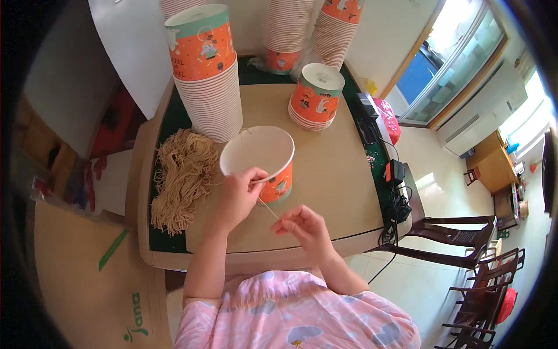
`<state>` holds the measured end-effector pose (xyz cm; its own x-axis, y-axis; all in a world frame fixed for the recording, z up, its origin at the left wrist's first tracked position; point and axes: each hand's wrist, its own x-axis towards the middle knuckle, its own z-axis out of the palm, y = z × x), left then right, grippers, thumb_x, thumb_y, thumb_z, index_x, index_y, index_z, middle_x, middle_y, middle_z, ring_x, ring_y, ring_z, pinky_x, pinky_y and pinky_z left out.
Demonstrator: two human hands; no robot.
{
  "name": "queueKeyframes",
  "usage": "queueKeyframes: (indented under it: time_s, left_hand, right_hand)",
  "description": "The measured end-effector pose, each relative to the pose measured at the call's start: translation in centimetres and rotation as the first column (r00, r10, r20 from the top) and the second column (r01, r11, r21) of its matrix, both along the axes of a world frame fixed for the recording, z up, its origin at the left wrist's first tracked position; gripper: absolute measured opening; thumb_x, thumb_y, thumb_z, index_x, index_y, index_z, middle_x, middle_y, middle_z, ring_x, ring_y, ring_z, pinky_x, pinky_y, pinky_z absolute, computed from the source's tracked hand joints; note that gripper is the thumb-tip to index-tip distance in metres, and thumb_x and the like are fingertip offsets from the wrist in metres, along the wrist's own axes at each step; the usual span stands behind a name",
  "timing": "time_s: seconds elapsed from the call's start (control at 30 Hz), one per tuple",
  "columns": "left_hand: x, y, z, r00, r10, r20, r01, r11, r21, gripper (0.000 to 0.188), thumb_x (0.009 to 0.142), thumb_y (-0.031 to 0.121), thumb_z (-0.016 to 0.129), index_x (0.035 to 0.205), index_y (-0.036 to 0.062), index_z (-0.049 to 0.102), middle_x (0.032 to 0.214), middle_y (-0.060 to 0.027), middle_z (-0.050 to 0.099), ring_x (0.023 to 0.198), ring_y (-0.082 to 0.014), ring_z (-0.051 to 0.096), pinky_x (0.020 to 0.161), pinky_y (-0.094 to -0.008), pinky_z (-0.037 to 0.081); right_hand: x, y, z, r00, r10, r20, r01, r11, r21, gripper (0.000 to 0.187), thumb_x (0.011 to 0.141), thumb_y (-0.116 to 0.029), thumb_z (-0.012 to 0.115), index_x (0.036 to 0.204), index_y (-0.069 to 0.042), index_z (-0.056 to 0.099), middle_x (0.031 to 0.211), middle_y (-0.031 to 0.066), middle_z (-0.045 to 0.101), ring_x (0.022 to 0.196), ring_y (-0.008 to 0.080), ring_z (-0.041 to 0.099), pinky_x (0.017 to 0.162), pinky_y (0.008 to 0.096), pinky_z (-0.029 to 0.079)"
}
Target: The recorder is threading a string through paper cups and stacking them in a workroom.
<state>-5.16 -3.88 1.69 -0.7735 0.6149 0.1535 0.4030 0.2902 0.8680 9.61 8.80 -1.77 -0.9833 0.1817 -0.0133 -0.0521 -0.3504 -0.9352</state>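
Pink patterned clothing (pixel 296 317) on the person is closest, below the near edge of a tan-topped table (pixel 334 180). At far left stands a large cardboard box (pixel 81 250). Next, on the table's left side, lies a loose bundle of beige string (pixel 183 180), with a tall stack of upside-down paper cups (pixel 209 102) just behind it. The left hand (pixel 238 195) pinches the near rim of a single orange-printed paper cup (pixel 283 180), which stands mouth up near the middle of the table. From there a thin pale strand (pixel 267 208) slants down to the right hand (pixel 303 228), whose thumb and fingertips are drawn close together at its end. Behind and to the right sits a short inverted stack (pixel 317 99). Black cables (pixel 398 210) bunch along the table's right edge, beside a dark wooden chair (pixel 450 221).
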Motion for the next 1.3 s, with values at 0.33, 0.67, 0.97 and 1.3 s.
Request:
queueKeyframes:
  time_s: [0.33,0.67,0.97,1.3]
  left_hand:
    - [-0.4,1.4,1.0,0.995,-0.052,0.084,0.054,0.998,-0.023,0.016,0.085,0.001,0.057,0.100,-0.0018,0.063,0.088,-0.0149,0.069,0.081,-0.0229,0.069,0.071,-0.0322,0.054]
    - [-1.3,2.6,-0.3,0.972,-0.053,0.228,0.054,0.999,0.000,0.016,0.081,-0.003,0.057,0.097,-0.0050,0.062,0.087,-0.0156,0.068,0.080,-0.0214,0.068,0.072,-0.0326,0.054]
    - [-1.1,5.7,-1.8,1.000,-0.030,0.003,0.030,0.993,-0.116,0.012,0.077,-0.001,0.060,0.089,-0.0028,0.065,0.087,-0.0172,0.066,0.079,-0.0306,0.065,0.071,-0.0386,0.052]
    - [-0.9,6.7,-2.6,0.996,-0.002,-0.091,-0.012,0.988,-0.156,0.012,0.075,0.000,0.062,0.087,-0.0009,0.064,0.086,-0.0153,0.066,0.080,-0.0311,0.065,0.072,-0.0402,0.052]
  right_hand:
    - [-5.9,1.9,-3.3,0.939,-0.314,-0.136,0.332,0.934,0.130,0.010,0.091,0.001,0.059,0.100,0.002,0.060,0.099,0.0046,0.063,0.093,0.0102,0.059,0.083,0.0243,0.048]
    - [-7.3,2.5,-3.7,0.904,-0.394,-0.167,0.422,0.887,0.187,0.009,0.090,0.000,0.061,0.098,0.002,0.060,0.095,0.0029,0.062,0.089,0.0087,0.058,0.078,0.0237,0.049]
    - [-7.9,4.2,-6.2,0.874,-0.476,-0.097,0.486,0.847,0.216,0.007,0.089,0.001,0.062,0.096,0.001,0.063,0.092,0.0029,0.065,0.089,0.0090,0.059,0.076,0.0230,0.048]
    - [-7.2,4.5,-6.4,0.872,-0.375,-0.314,0.489,0.653,0.579,0.006,0.087,0.001,0.063,0.094,0.000,0.064,0.088,0.0031,0.064,0.084,0.0096,0.060,0.077,0.0262,0.050]
